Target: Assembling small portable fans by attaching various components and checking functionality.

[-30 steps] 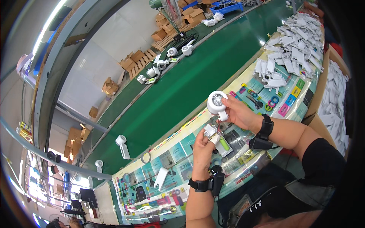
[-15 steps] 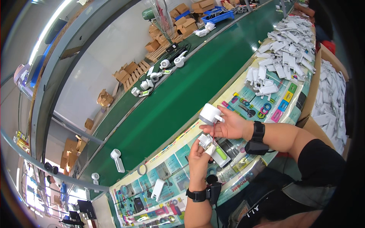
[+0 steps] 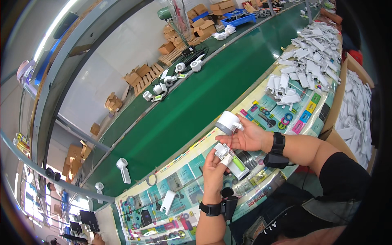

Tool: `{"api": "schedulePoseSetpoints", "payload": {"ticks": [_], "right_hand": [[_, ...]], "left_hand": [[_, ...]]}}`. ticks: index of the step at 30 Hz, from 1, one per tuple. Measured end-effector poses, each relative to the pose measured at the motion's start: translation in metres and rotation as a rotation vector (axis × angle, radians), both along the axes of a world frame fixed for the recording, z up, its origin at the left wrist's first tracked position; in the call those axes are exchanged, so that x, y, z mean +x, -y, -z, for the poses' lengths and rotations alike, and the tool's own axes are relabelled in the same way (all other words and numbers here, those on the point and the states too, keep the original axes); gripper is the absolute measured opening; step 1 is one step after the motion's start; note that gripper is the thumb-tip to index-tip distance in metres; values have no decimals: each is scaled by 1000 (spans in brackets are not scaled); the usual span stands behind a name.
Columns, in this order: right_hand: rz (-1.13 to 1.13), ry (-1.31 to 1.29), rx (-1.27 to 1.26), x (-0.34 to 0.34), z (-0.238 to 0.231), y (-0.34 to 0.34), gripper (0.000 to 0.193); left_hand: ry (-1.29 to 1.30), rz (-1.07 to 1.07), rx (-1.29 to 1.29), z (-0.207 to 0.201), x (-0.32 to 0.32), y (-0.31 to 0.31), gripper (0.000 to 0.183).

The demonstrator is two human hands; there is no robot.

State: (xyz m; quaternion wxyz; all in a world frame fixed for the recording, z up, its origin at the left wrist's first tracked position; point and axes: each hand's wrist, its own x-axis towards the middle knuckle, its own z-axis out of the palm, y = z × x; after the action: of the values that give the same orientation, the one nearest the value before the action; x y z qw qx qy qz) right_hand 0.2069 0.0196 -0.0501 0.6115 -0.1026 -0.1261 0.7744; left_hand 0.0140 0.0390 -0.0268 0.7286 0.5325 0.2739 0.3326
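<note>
My left hand (image 3: 213, 172) is closed round an opened white handle housing (image 3: 241, 173), with a light-green battery cell (image 3: 237, 163) lying in it and a small white plastic part (image 3: 221, 151) at its upper end. My right hand (image 3: 250, 136), palm turned up, holds a round white fan head (image 3: 229, 121) with a grey rim between thumb and fingers. Thin wires run from the fan head down to the handle. On the table to the left lie a white handle cover (image 3: 168, 201) and a grey ring (image 3: 151, 179).
A green conveyor belt (image 3: 163, 118) runs past the table's far side, carrying a white handheld fan (image 3: 123, 170). Further fan parts (image 3: 169, 81) lie beyond. White handle covers (image 3: 314, 57) are heaped at right, beside a carton (image 3: 341, 98) full of white pieces.
The view has shifted slightly. Both hands keep their grips, with the fan head tilted a little differently. Another person's hand now shows at the lower left.
</note>
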Motion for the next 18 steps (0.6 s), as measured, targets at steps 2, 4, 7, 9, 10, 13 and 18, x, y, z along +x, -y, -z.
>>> {"api": "schedulePoseSetpoints", "payload": {"ticks": [2,4,7,9,10,13,18], "right_hand": [[2,6,-12,0,0,0,70],[12,15,-23,-1,0,0,70],[22,13,-32,-1,1,0,71],[21,3,-30,-1,2,0,71],[26,-1,-32,-1,1,0,72],[35,-1,-44,-1,0,0,72],[31,6,-45,-2,1,0,71]], "left_hand": [[5,4,-2,0,0,0,50],[-3,-5,-14,0,1,0,49],[-2,-15,-23,-2,1,1,49],[2,-26,-20,1,0,-1,49],[5,-36,-16,2,0,-1,49],[11,-46,-22,2,0,-1,50],[21,-40,8,4,-1,-3,49]]}}
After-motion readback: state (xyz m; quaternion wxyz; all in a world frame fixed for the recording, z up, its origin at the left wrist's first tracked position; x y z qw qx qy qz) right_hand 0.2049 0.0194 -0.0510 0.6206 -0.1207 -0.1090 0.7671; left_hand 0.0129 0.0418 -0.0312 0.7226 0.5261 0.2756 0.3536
